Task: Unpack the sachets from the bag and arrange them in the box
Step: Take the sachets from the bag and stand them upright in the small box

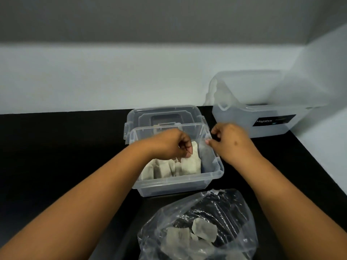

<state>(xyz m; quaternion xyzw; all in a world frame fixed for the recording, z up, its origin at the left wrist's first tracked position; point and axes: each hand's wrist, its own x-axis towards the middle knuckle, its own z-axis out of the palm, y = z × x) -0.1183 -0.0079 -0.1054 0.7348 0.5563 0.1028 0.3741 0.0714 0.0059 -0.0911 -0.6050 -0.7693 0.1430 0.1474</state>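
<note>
Several sachets point(170, 168) already stand in the clear box point(180, 182); more remain in the plastic bag point(199, 229). Left hand point(172, 145) pinches one there; right hand point(230, 139) is curled, contents unclear.

Clear plastic box point(178, 177), open and upright. Pale beige sachets point(174, 168) stand on edge in a row along its near wall. Just in front of the box, a crumpled transparent bag point(169, 218) holds several more sachets point(203, 230), lying loose.

Two boxes point(178, 166), one bag point(197, 228), two hands point(169, 145).
</note>
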